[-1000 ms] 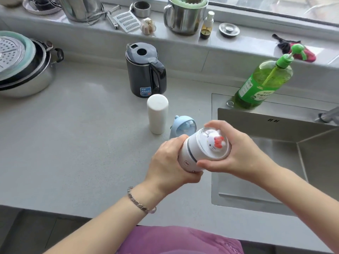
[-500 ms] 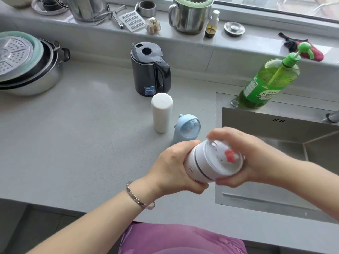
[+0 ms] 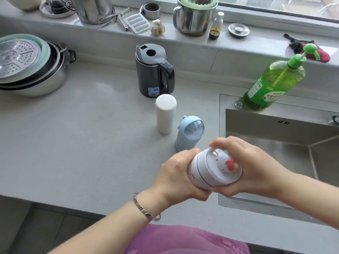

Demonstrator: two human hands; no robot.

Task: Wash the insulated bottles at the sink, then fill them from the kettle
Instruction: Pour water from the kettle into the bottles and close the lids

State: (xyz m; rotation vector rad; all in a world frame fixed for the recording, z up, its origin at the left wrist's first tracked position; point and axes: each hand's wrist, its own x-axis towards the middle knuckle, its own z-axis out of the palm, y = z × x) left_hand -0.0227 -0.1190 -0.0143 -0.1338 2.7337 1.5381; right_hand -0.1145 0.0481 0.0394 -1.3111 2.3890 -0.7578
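A white insulated bottle (image 3: 203, 173) with a clear domed lid (image 3: 222, 165) showing a white cat figure and red bow is tilted toward me above the counter edge beside the sink (image 3: 275, 129). My left hand (image 3: 176, 176) grips its body. My right hand (image 3: 256, 171) wraps around the lid. A pale blue bottle (image 3: 189, 132) with a domed lid stands just behind them, and a plain white cylindrical bottle (image 3: 165, 113) stands behind that. The black electric kettle (image 3: 154, 70) sits farther back on the counter.
A green dish soap pump bottle (image 3: 273, 85) stands at the sink's back rim. Stacked metal pots with a steamer insert (image 3: 27, 65) sit far left. The window ledge holds a steel mug (image 3: 194, 17), small bottle, grater, garlic and a cloth. Grey counter (image 3: 82, 143) spreads to the left.
The red bow on the lid has turned clockwise under my right hand while my left hand keeps hold of the body. The camera view has shifted slightly.
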